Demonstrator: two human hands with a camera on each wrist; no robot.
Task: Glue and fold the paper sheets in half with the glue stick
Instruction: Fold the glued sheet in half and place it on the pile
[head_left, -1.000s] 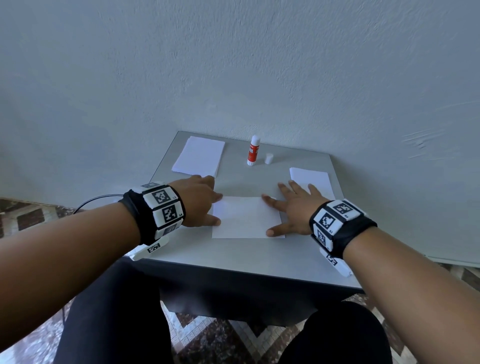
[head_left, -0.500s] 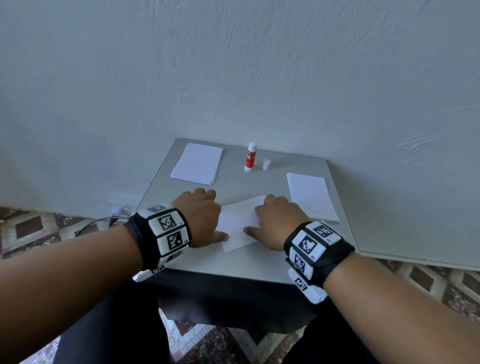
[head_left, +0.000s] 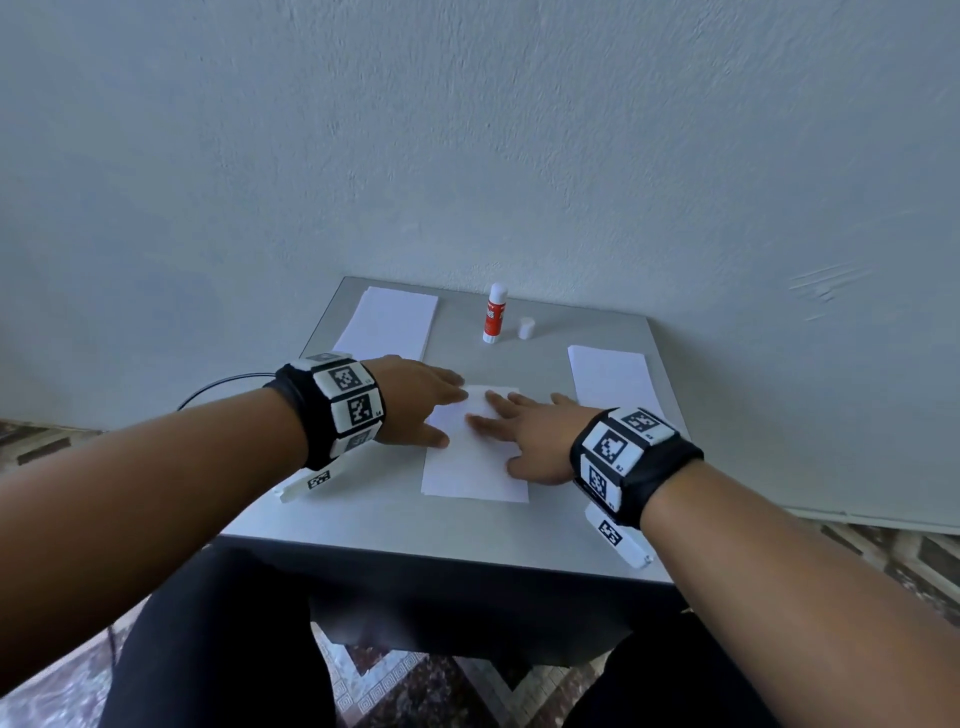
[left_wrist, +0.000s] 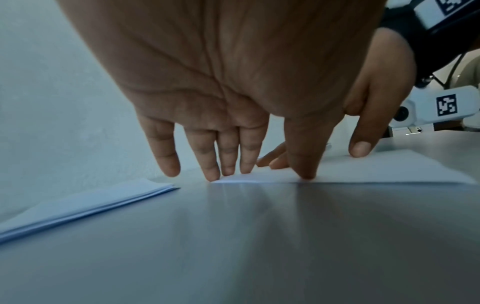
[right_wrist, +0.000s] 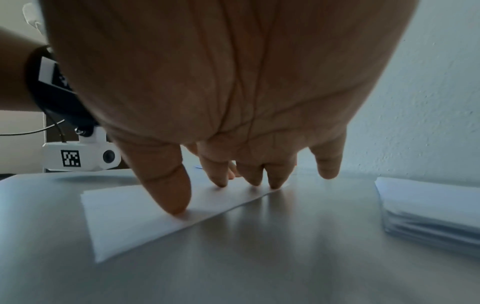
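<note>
A white paper sheet (head_left: 470, 467) lies flat on the grey table (head_left: 363, 525), long side pointing away from me. My left hand (head_left: 431, 410) has straight fingers, and its fingertips (left_wrist: 215, 176) touch the sheet's left edge (left_wrist: 363, 174). My right hand (head_left: 524, 436) lies spread on the sheet (right_wrist: 135, 216), with thumb and fingertips (right_wrist: 176, 205) pressing it down. The red and white glue stick (head_left: 493, 314) stands upright and uncapped at the back of the table. Its white cap (head_left: 525, 328) stands beside it. Neither hand holds anything.
A stack of white sheets (head_left: 389, 322) lies at the back left, also seen in the left wrist view (left_wrist: 78, 203). Another paper pile (head_left: 608, 376) lies at the right by my right wrist (right_wrist: 428, 205). A pale wall rises right behind the table. My knees are below the front edge.
The sheet has been turned from lying crosswise to pointing away from me. Both hands turned it and now lie with straight fingers on it.
</note>
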